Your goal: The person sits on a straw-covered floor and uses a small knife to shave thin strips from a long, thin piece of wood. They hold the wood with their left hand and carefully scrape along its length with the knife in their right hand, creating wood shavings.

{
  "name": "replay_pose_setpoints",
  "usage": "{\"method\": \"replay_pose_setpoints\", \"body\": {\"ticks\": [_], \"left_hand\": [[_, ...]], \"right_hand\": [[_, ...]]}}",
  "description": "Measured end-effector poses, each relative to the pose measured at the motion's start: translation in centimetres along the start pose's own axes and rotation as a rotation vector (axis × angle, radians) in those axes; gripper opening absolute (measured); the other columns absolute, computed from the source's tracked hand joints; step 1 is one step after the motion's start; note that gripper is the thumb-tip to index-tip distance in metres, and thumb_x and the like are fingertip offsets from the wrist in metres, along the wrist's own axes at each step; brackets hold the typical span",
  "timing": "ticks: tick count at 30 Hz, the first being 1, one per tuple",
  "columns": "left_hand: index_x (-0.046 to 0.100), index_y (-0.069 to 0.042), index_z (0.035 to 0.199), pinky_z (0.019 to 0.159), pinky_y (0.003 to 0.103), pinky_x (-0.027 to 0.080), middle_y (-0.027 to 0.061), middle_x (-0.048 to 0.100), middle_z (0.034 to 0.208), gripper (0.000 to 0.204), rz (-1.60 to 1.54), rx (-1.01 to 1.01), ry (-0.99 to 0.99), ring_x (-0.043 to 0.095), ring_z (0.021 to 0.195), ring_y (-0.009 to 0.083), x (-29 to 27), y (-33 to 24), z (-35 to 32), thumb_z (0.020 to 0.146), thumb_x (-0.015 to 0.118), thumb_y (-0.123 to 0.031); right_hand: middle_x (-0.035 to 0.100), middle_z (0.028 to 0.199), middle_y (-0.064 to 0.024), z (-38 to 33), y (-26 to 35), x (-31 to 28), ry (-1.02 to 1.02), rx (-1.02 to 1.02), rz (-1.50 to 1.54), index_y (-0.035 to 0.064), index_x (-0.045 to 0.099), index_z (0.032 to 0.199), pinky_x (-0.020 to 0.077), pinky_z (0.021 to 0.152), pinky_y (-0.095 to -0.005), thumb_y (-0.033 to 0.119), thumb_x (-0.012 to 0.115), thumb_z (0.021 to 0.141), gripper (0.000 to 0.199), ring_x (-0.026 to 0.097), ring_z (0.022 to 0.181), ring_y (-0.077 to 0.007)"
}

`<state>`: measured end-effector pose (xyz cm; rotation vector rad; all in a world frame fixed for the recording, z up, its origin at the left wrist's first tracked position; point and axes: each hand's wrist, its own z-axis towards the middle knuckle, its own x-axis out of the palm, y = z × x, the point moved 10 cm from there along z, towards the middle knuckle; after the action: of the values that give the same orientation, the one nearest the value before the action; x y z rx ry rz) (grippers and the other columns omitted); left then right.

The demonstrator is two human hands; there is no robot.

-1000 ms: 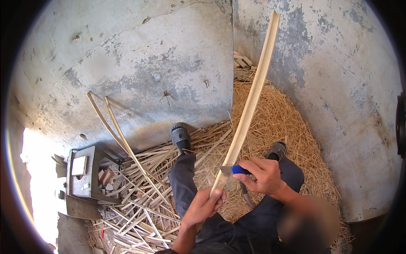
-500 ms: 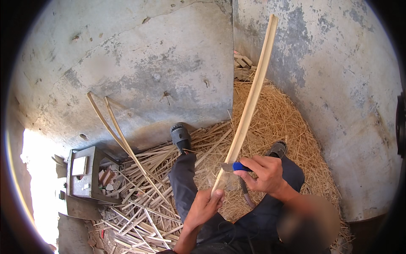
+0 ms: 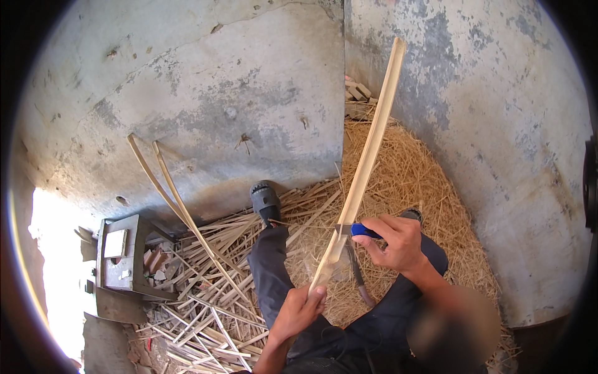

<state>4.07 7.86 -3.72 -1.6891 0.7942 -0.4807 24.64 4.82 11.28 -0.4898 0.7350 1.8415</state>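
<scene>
A long pale bamboo strip [image 3: 367, 149] slants up from my lap toward the wall corner. My left hand [image 3: 299, 310] grips its lower end. My right hand [image 3: 395, 242] is closed on a knife with a blue handle [image 3: 363, 231], whose blade lies across the strip just above its lower end. My legs in dark trousers [image 3: 274, 274] stretch forward, one grey shoe [image 3: 265, 201] pointing at the wall.
Concrete walls [image 3: 205, 106] meet in a corner ahead. Straw-like shavings [image 3: 423, 181] pile up on the right, and several split bamboo strips [image 3: 205, 293] lie on the left. Two thin strips [image 3: 165, 187] lean on the wall. A small wooden stool [image 3: 121, 262] stands at left.
My left hand has slid a little lower and nearer on the strip. The knife and right hand stay almost where they were.
</scene>
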Motion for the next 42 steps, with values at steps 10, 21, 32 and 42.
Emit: {"method": "replay_pose_setpoints", "body": {"ticks": [10,21,32,42], "left_hand": [[0.056,-0.003,0.082,0.052,0.028,0.042,-0.0001,0.054,0.063,0.046,0.065,-0.03,-0.003,0.049,0.055,0.0074,-0.3,1.7,-1.5,0.116,0.048,-0.033],[0.058,-0.002,0.083,0.054,0.03,0.044,0.0014,0.056,0.064,0.046,0.105,-0.062,-0.04,0.052,0.057,0.009,-1.3,2.7,-2.9,0.115,0.049,-0.033],[0.058,-0.004,0.083,0.053,0.029,0.042,-0.0012,0.055,0.064,0.046,0.088,-0.166,-0.019,0.049,0.055,0.0072,-1.5,5.8,-5.0,0.115,0.049,-0.035],[0.057,-0.005,0.086,0.049,0.027,0.038,-0.0024,0.053,0.067,0.043,0.051,-0.206,0.042,0.047,0.054,0.0068,-1.6,7.4,-6.7,0.116,0.049,-0.035]], "right_hand": [[0.073,0.079,-0.0082,2.0,-3.2,-0.7,-0.012,0.055,-0.012,0.0075,0.078,0.1,0.0512,0.05,-0.034,0.035,0.081,0.094,0.029,0.068,0.057,-0.0224],[0.077,0.082,-0.009,3.7,-5.9,0.1,-0.035,0.051,0.042,0.0056,0.079,0.1,0.0542,0.055,-0.0327,0.038,0.079,0.095,0.033,0.072,0.063,-0.0213],[0.074,0.074,-0.0087,6.6,-13.0,0.0,-0.037,0.199,-0.057,0.0057,0.082,0.104,0.0481,0.053,-0.0323,0.049,0.072,0.1,0.045,0.063,0.055,-0.0182],[0.073,0.073,-0.0112,8.8,-23.3,0.0,0.071,0.613,-0.059,0.0094,0.082,0.111,0.0507,0.059,-0.0372,0.052,0.072,0.099,0.045,0.067,0.061,-0.0231]]}}
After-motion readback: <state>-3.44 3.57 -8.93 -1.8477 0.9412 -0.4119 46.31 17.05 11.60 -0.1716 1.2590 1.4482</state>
